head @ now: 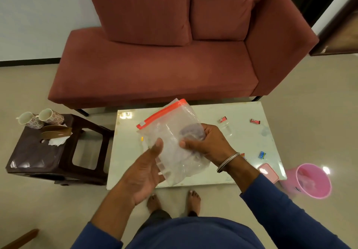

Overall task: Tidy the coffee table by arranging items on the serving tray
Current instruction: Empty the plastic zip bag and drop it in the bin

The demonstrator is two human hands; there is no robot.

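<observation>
Two hands on one clear zip bag (174,132), held up over the glass coffee table (213,113). My right hand (205,142) pinches the bag's right side, thumb in front and fingers behind, over something dark inside. My left hand (147,169) lies flat and relaxed under the bag's lower edge, fingers straight, supporting rather than gripping. The orange zip strip sits at the top, tilted away from me; I cannot tell whether it is sealed.

No serving tray is visible from here. Loose on the table: small wrappers (255,121), a blue bit (262,155), a clear glass (226,129), a pink box (269,172) at the near right corner. Mugs (46,116) stand on the dark stool (48,161) to my left; a pink bin (313,181) is on the floor to my right.

Judgement: the bag is thin and slippery, so keep the right pinch firm on the contents, not on film alone. Check the zip before tilting. Keep the left palm under the weight until the bag is set down flat.
</observation>
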